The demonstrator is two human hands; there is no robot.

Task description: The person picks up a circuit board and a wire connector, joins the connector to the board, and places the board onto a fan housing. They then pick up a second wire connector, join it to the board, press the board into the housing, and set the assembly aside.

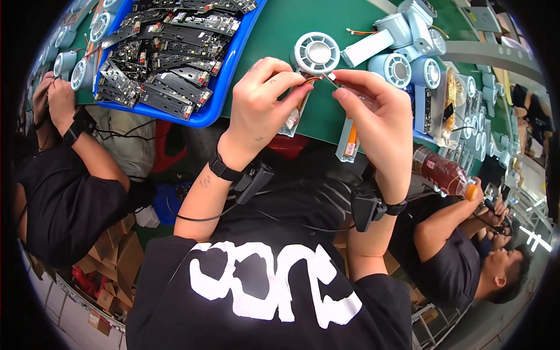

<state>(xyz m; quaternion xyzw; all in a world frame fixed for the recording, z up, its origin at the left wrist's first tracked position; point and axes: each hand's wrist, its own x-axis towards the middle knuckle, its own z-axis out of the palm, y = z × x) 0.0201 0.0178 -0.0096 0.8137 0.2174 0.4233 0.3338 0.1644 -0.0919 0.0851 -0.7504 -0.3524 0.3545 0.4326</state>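
At the near edge of the green table, a pale blue handheld fan body [315, 53] with a round ringed head lies between my hands. Its handle comes toward me, partly behind my left fingers. My left hand [255, 108] pinches thin orange and dark wires [313, 79] just below the head. Thumb and forefinger of my right hand [380, 112] close on a small white connector [331, 76] with a dark lead. Under my right hand, another pale blue handle shell [345, 153] shows an orange cell [352, 140] inside; the rest of it is covered.
Left of my hands stands a blue tray [214, 111] full of black circuit boards [181, 44]. More pale blue fan bodies [389, 69] cluster at right. A person's hand holds a bottle [440, 169] at right; another person's hands [60, 96] work at far left.
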